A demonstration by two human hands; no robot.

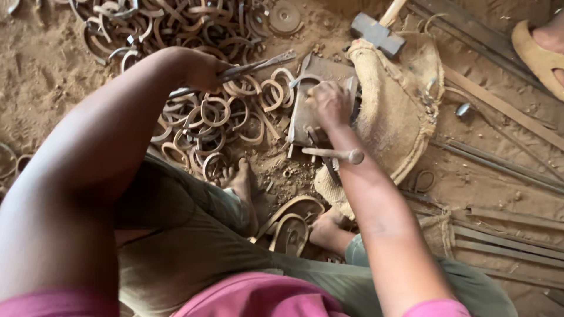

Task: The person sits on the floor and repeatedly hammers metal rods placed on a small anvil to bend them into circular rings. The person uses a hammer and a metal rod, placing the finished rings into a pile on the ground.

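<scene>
My left hand (202,69) grips a pair of long metal tongs (258,63) that reach right toward a flat metal block (320,73). My right hand (330,104) is closed around a hammer handle (332,154), which sticks out below the wrist, and rests over the block. A curved metal piece (305,79) lies on the block by the tongs' tip. Under and left of the tongs, several bent metal rings (214,120) are piled on the sandy ground.
A sledgehammer (376,30) lies on a burlap sack (399,111) to the right. Long metal strips (499,164) run along the right. More rings (164,23) heap at the top. My bare feet (242,185) sit near sandals (294,226). Another person's sandalled foot (543,50) is top right.
</scene>
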